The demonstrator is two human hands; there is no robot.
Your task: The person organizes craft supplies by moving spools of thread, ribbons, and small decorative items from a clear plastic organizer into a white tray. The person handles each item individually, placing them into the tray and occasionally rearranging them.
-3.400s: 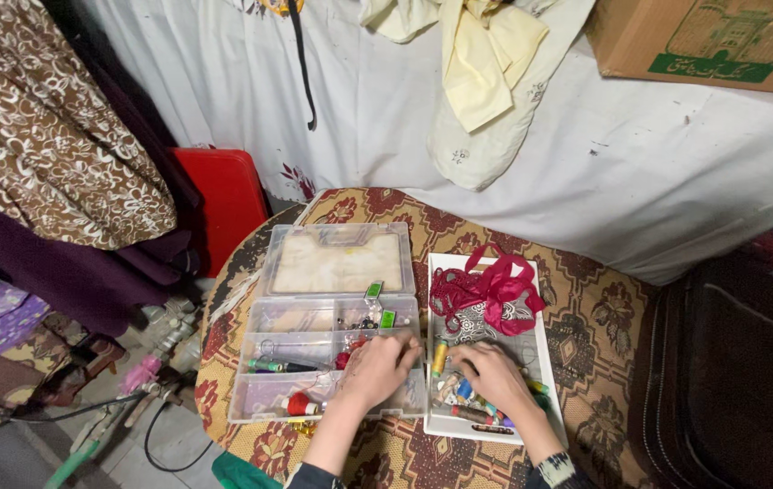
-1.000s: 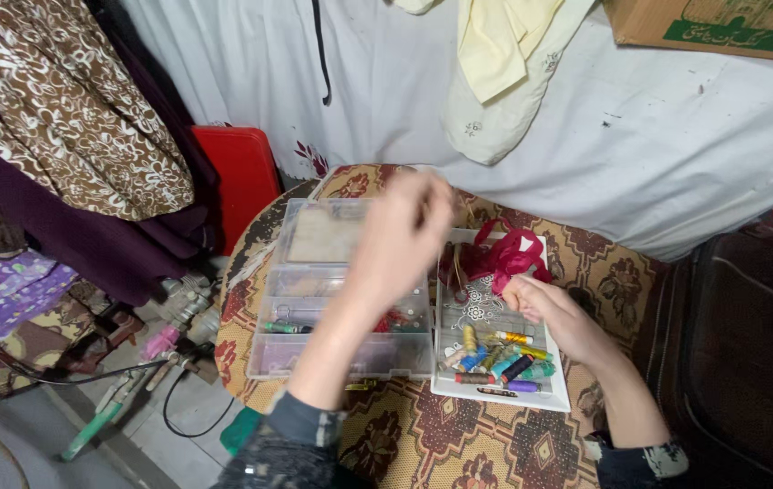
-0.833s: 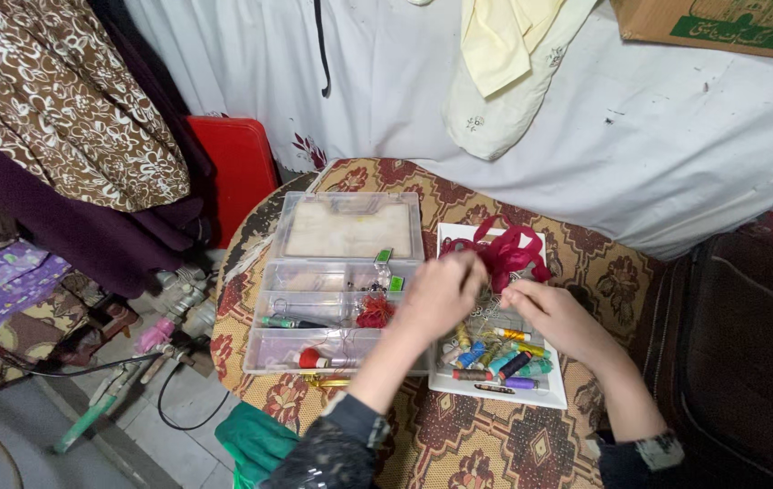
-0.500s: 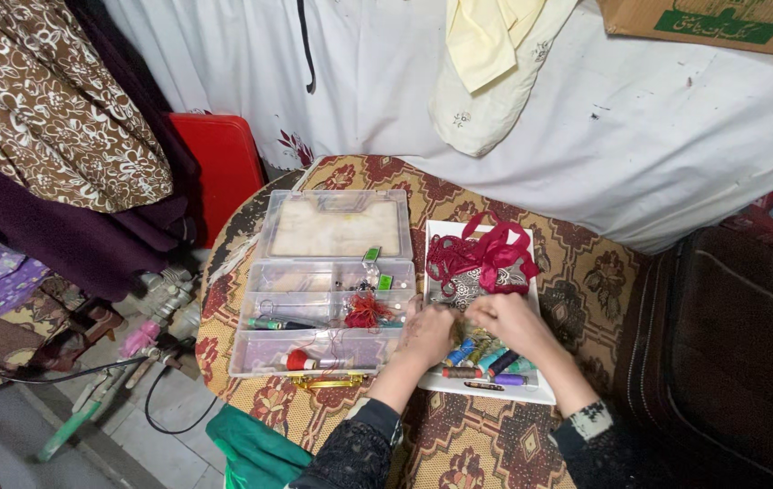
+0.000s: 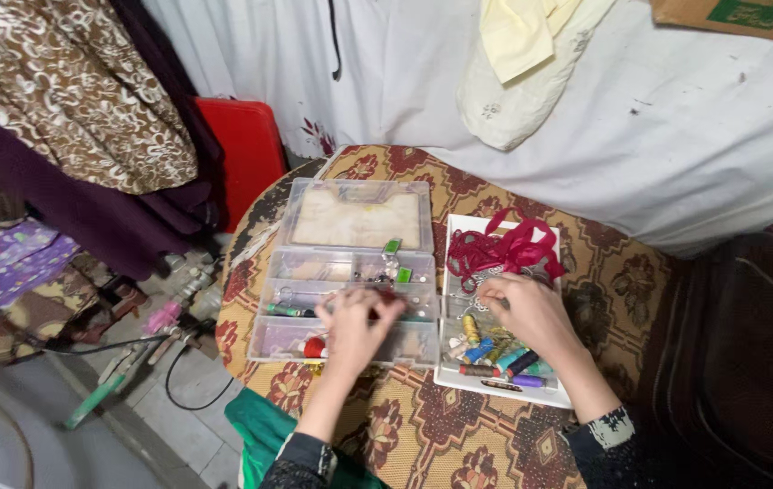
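Observation:
A clear plastic organiser box (image 5: 350,272) lies open on a round table with a patterned brown cloth (image 5: 604,272). My left hand (image 5: 359,326) rests palm down over its lower compartments, next to a red spool (image 5: 315,348); whether it holds anything is hidden. To the right is a white tray (image 5: 459,226) with red ribbon (image 5: 504,249) at the top and several coloured thread spools (image 5: 495,355) at the bottom. My right hand (image 5: 531,312) lies in the tray between ribbon and spools, fingers curled down among small items.
A red plastic object (image 5: 237,149) stands left of the table beside hanging patterned cloth (image 5: 70,91). White fabric (image 5: 694,118) covers the back, with a cream garment (image 5: 522,54) on it. Cables and tools (image 5: 133,353) lie on the floor at left. A dark bag (image 5: 749,362) is right.
My left hand came down from a raised position, crossed to the tray, then moved left onto the organiser's lower compartments. My right hand stayed in the tray.

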